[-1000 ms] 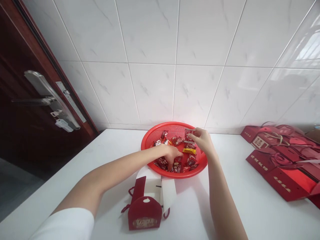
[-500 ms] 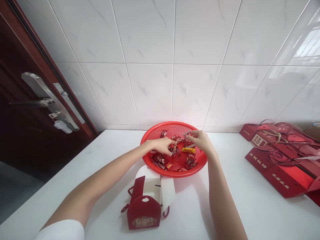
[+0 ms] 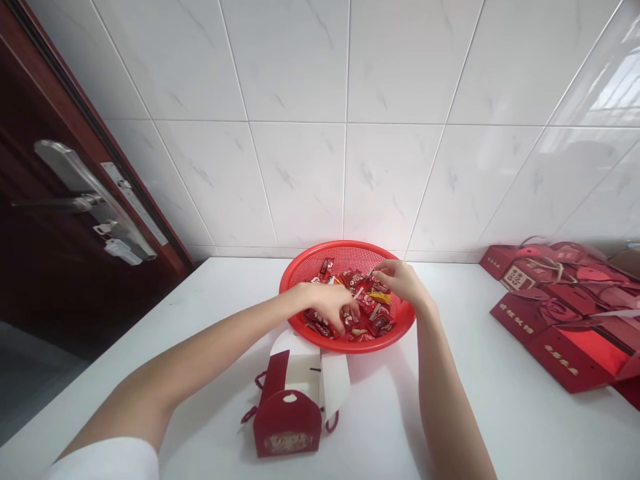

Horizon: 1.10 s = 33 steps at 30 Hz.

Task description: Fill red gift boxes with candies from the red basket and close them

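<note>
My left hand [image 3: 333, 305] reaches into a red plastic mesh basket [image 3: 345, 347], its thumb and fingers apart and curved down over the wrapped candies [image 3: 367, 305]. At the basket's right side, my right hand [image 3: 397, 279] has bent, slightly parted fingers over the candies by the rim. Its fingertips are partly hidden. Most wrappers are red; a yellow-wrapped candy [image 3: 380, 297] lies just below the right fingers. In front of the basket, a dark red gift box [image 3: 287, 427] stands with its lid flaps up, showing a white inside and rope handles.
Several red printed gift boxes [image 3: 560, 360] are piled on the right of the white table [image 3: 215, 293]. A white tiled wall [image 3: 300, 180] rises behind the basket. On the left is a dark red door [image 3: 30, 233] with a metal handle and hanging keys.
Candies now cover more of the basket's bottom. My left hand has moved slightly right and toward me, with its fingers wider apart. My right hand has barely moved.
</note>
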Each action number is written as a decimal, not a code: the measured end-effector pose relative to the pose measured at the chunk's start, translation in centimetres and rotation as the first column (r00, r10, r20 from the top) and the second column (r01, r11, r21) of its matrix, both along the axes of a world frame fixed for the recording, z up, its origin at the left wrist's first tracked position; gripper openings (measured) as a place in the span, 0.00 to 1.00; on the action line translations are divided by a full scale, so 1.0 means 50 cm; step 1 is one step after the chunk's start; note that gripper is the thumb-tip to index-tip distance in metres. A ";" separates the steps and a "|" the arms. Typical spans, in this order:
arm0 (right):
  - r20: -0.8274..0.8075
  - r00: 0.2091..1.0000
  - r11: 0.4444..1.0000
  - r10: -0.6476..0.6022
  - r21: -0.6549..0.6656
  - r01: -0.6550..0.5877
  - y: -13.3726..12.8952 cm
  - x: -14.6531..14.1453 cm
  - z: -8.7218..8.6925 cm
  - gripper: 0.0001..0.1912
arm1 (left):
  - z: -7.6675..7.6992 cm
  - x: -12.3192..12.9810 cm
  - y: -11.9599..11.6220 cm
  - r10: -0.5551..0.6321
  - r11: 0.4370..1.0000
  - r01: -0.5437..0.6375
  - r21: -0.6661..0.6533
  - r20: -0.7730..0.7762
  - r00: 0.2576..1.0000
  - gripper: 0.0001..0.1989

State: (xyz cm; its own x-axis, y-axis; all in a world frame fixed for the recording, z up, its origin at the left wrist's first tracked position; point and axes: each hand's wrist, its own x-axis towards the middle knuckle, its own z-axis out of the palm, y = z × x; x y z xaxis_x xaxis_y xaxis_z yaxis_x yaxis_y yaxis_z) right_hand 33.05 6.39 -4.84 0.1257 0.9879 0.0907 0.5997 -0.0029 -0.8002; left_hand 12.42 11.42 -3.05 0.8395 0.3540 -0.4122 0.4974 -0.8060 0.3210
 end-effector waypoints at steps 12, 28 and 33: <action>0.114 0.979 0.976 0.170 -0.154 -0.152 0.002 0.019 -0.019 0.05 | -0.049 0.020 -0.011 0.177 0.980 -0.153 0.124 -0.209 0.962 0.13; 0.050 0.946 0.941 0.320 -0.131 -0.311 0.015 -0.001 -0.030 0.05 | -0.012 -0.034 0.036 0.285 0.958 -0.263 -0.111 0.327 0.901 0.16; -0.234 0.853 0.873 0.466 -0.032 -0.486 -0.011 -0.016 0.007 0.21 | -0.001 -0.044 0.038 0.408 0.913 -0.309 -0.268 0.630 0.661 0.21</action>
State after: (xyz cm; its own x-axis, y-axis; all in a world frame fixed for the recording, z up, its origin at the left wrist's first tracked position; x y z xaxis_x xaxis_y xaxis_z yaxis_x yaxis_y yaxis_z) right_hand 32.27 5.84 -4.47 -0.3555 0.9343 0.0273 0.3610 0.1642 -0.9180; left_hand 10.24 13.30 -3.12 0.7276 0.6730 0.1332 0.3578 -0.5379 0.7633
